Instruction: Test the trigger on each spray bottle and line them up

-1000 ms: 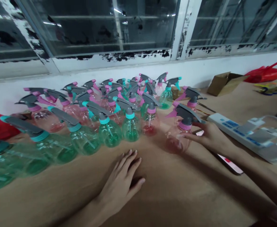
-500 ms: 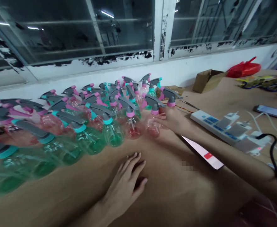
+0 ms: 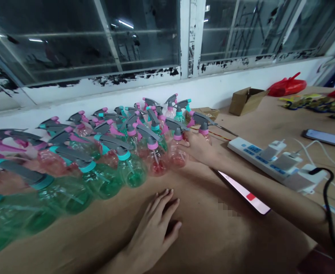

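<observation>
My left hand (image 3: pixel 156 226) lies on the brown tabletop in front of the spray bottles, fingers stretched and holding nothing. To the right, my right hand (image 3: pixel 197 146) has its fingers at the neck and side of a pink spray bottle (image 3: pixel 179 156) with a grey trigger head, closed on it. Behind that wrist stands another pink-collared spray bottle (image 3: pixel 204 131), partly hidden. Beside the held one is a red-tinted spray bottle (image 3: pixel 157 163), and left of it a green spray bottle (image 3: pixel 132 171) with a teal collar. All stand upright in a crowded group.
A lit phone (image 3: pixel 247 194) lies partly under my right forearm. A white power strip (image 3: pixel 253 152) with chargers and cables is to its right. Farther back are an open cardboard box (image 3: pixel 244 102), a red plastic bag (image 3: pixel 287 85) and another phone (image 3: pixel 327 137). Windows rise behind the bottles.
The view has shifted slightly, so the scene sits a little lower and farther left. My right hand stays at the pink spray bottle, and my left hand still rests flat.
</observation>
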Demonstrator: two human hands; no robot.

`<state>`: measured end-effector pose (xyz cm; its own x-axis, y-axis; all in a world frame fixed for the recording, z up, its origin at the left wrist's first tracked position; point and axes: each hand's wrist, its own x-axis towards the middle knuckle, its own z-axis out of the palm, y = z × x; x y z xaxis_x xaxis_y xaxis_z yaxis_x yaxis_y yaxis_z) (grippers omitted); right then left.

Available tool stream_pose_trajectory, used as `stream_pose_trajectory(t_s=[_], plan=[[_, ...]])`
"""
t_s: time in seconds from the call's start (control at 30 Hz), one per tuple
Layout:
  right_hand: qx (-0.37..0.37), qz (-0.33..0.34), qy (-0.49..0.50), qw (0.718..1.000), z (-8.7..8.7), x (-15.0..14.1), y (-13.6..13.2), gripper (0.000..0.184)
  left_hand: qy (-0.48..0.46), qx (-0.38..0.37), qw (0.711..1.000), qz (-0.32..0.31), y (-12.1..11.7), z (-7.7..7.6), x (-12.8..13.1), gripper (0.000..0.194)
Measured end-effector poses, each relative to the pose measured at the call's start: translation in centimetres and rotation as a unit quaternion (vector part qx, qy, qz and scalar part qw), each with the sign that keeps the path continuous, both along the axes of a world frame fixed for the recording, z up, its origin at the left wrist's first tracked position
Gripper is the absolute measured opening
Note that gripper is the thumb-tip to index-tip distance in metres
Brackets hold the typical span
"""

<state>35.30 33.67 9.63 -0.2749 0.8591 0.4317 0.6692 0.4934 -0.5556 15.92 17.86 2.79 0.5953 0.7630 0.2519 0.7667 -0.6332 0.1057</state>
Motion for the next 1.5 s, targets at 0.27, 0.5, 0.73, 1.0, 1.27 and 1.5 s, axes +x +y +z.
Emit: stream_pose_trajectory(t_s=[0.27,0.5,0.73,1.0,1.27,1.5], plan=[[0.038,-0.005,-0.020,0.999,0.0,1.4,-2.3,0.048,0.023,0.043,0.999,0.019,0.0,0.0,-0.2,0.043],[0.030,-0.081,0.059,0.995,-0.7,6.7,-3.9,0.031,0.025,0.076,0.997,0.003,0.4,0.1,0.1,0.042],[0.027,-0.121,0.105,0.987,-1.4,8.1,1.0,0.047,-0.008,0.077,0.997,-0.017,1.3,0.5,1.8,0.038],[0.023,-0.097,0.166,0.981,-0.9,6.8,2.2,0.037,-0.051,0.029,0.997,-0.040,0.8,0.9,3.3,0.039],[0.064,-0.107,0.234,0.964,0.1,8.1,-4.4,0.027,-0.144,-0.050,0.988,0.029,0.8,1.9,2.4,0.041],[0.000,0.043,0.184,0.982,-0.1,3.8,-11.3,0.023,-0.192,-0.109,0.972,0.077,0.0,3.4,2.1,0.078]])
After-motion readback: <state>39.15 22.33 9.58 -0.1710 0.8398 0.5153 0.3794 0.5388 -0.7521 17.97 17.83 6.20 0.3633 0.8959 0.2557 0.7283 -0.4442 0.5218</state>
